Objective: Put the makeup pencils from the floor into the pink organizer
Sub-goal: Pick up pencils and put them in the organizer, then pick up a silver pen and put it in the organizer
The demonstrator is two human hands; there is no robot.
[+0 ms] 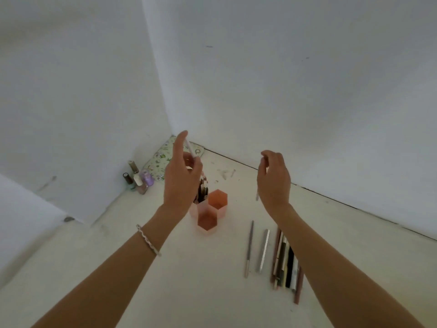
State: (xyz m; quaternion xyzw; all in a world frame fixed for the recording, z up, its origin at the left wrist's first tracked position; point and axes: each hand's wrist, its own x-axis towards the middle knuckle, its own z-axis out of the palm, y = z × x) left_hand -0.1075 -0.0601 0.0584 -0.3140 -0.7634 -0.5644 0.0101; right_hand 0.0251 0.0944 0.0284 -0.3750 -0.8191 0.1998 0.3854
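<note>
The pink organizer (209, 213), made of three hexagonal cups, stands on the floor; its back-left cup holds several pencils (203, 188), the other two look empty. My left hand (183, 176) hovers above that back cup and pinches a pale pencil (190, 147). My right hand (274, 179) is raised to the right of the organizer and grips a thin pale pencil (257, 196) held upright. On the floor lie a slim grey pencil (249, 248), a silver pencil (264, 250) and a bundle of several pencils (287, 263), partly hidden under my right forearm.
Several nail polish bottles (138, 178) stand by the left wall. A floral pouch (165, 159) lies in the corner. White walls close in behind and to the left. A bracelet (147, 240) sits on my left wrist.
</note>
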